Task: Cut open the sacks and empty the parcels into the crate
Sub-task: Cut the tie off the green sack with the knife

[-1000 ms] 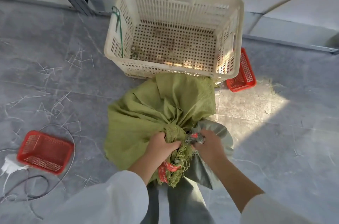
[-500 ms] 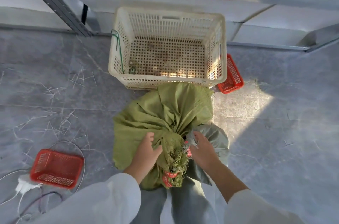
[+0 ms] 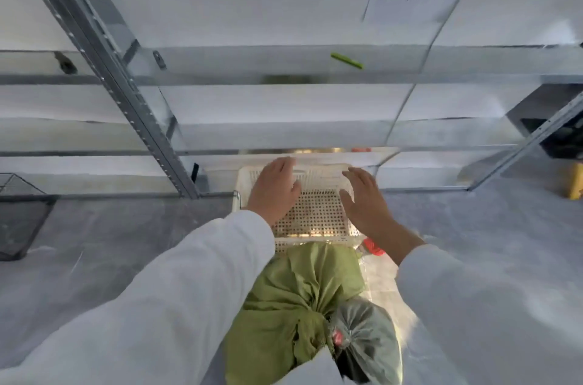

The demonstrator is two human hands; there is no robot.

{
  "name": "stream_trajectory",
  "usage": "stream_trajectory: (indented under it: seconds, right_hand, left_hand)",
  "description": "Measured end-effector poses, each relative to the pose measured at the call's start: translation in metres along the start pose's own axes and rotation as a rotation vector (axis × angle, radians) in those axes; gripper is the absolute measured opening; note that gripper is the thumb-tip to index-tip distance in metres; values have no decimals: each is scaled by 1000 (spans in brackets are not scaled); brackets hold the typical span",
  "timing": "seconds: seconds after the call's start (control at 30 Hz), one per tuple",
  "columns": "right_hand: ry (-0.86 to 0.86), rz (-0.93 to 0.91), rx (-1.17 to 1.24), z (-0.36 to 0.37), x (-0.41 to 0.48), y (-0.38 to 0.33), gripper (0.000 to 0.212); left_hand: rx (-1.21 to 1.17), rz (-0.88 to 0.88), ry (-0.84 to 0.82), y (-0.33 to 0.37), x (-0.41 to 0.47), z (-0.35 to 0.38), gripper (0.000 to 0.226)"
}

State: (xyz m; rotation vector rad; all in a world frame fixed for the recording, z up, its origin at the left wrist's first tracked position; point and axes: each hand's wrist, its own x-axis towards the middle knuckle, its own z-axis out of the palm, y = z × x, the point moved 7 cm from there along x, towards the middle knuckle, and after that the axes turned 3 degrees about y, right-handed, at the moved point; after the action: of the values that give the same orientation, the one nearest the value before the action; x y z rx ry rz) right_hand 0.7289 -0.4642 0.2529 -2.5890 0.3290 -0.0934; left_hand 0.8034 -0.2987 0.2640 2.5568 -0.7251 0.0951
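Left hand (image 3: 273, 192) and right hand (image 3: 366, 201) have released the still-tied green sack (image 3: 299, 296) beneath them, rising empty, fingers spread, over the crate (image 3: 315, 238).

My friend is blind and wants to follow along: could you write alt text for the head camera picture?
A person's open left hand and right hand reach out above a white plastic crate on the floor. A green sack with a bunched neck and a grey sack lie nearer the person. Metal shelving stands behind.
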Motion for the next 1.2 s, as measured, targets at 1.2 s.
stream_trajectory:
  seconds: [1.2]
  right_hand:
    - [225,-70,-154,-97,105,-44,51]
  left_hand:
    - [184,193,235,57,98,-79,59]
